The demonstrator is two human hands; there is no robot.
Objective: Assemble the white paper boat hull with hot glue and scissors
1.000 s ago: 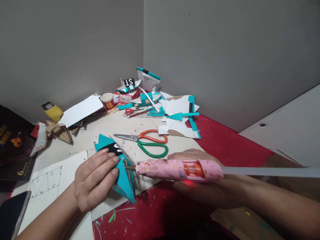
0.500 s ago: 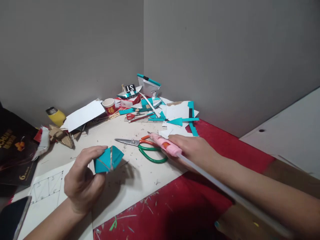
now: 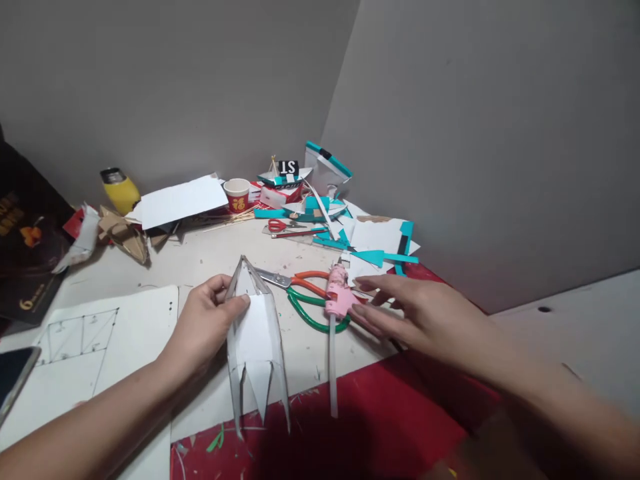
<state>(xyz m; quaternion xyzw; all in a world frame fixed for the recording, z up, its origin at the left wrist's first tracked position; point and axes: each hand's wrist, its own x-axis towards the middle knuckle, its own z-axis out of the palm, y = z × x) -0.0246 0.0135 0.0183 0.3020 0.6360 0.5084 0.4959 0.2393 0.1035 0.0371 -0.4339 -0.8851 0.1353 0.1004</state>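
My left hand [image 3: 213, 323] pinches a folded card boat [image 3: 257, 330] at its upper left side. The boat's white inside faces up; one end is drawn to a closed point, and the near end splays into loose pointed strips. To its right a pink glue gun [image 3: 340, 293] lies over the handles of large scissors [image 3: 310, 293], with a translucent glue stick [image 3: 333, 373] jutting out toward me. My right hand [image 3: 400, 307] is beside the glue gun, fingers spread and nothing gripped; whether a fingertip still touches the gun is unclear.
At the back are a paper cup [image 3: 237, 195], a small finished boat [image 3: 285, 175], small red scissors [image 3: 276, 225] and teal and white card scraps [image 3: 375, 233]. On the left lie a drawing sheet [image 3: 100, 340], a phone [image 3: 17, 377], a yellow bottle [image 3: 120, 190] and a dark box [image 3: 30, 233].
My right hand has put the glue gun down on the scissors and let it go. My left hand has turned the boat from its teal outside to its white inside. The view has shifted.
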